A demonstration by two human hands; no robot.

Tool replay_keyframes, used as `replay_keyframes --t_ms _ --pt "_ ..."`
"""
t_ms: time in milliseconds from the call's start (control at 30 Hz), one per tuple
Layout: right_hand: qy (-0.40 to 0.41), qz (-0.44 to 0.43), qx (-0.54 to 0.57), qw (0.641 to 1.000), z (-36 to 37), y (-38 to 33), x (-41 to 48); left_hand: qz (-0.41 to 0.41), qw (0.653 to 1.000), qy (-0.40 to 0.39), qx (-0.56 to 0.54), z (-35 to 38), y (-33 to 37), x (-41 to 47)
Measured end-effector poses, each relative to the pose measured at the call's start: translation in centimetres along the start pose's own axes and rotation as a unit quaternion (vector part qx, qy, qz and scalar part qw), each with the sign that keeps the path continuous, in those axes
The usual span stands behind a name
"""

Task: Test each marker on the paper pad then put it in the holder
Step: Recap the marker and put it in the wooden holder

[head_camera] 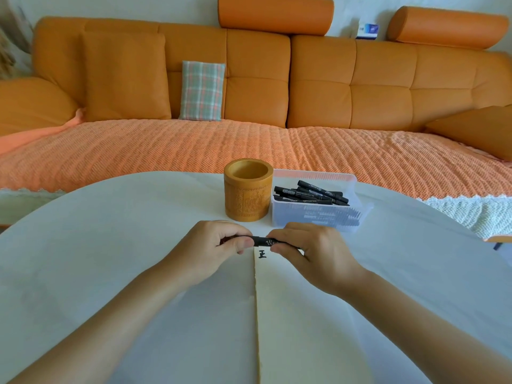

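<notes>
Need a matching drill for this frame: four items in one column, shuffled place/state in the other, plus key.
Column A
1. held marker
2. holder
3. clear bin
4. ink mark

Column B
a. on the paper pad, near its left edge
b. piled with black markers
c. pinched between left hand and right hand
d. upright, no marker sticking out

Pairs: 1-c, 2-d, 3-b, 4-a
</notes>
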State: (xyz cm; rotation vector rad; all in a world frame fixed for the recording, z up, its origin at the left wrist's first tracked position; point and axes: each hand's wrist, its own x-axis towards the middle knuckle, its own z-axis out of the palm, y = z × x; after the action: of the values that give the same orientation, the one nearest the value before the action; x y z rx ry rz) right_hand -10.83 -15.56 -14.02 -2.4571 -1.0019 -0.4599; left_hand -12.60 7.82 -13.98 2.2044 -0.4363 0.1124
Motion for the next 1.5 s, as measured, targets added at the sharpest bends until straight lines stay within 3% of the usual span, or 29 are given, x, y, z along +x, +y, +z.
replay_keyframes --t_ms 200,333,433,600,733,933,1000,1200,1333,1500 --pt "-0.050 0.065 0.101 0.992 0.0 -0.7 -0.1 0.037 0.999 0.005 0.012 0.4 0.5 -0.1" --pt "-0.134 0.150 0.272 0.941 -1.0 -1.3 -0.1 0.063 0.998 -0.003 0.032 0.4 1.0 -0.4" --pt "-0.128 0.201 0.333 0.913 -1.2 -1.8 -0.3 0.073 0.996 0.018 0.037 0.2 1.6 -0.1" --pt "-0.066 0.154 0.204 0.964 -1.4 -2.1 0.7 0.034 0.998 0.047 -0.035 -0.2 2.3 0.6" --pt "-0.103 0.219 0.347 0.906 -1.1 -2.3 0.6 0.045 0.998 0.033 -0.021 -0.7 2.5 0.6" --pt "-0.112 0.217 0.240 0.940 -0.3 -2.0 1.3 0.011 0.996 0.064 -0.054 -0.2 1.4 1.1" --pt "-0.076 0.221 0.232 0.944 -0.6 -1.8 1.7 -0.002 0.992 0.095 -0.088 -0.6 0.8 1.8" --pt "0.072 0.220 0.199 0.952 -3.6 -1.2 7.3 -0.001 0.977 0.213 -0.001 -2.5 -0.9 4.2" --pt "0.130 0.226 0.187 0.947 -4.4 -0.4 12.4 -0.081 0.986 0.145 0.013 -2.6 -1.4 4.6" --pt "0.125 0.217 0.188 0.950 -1.6 -0.8 16.3 -0.047 0.995 0.085 -0.035 -1.9 -1.6 4.7"
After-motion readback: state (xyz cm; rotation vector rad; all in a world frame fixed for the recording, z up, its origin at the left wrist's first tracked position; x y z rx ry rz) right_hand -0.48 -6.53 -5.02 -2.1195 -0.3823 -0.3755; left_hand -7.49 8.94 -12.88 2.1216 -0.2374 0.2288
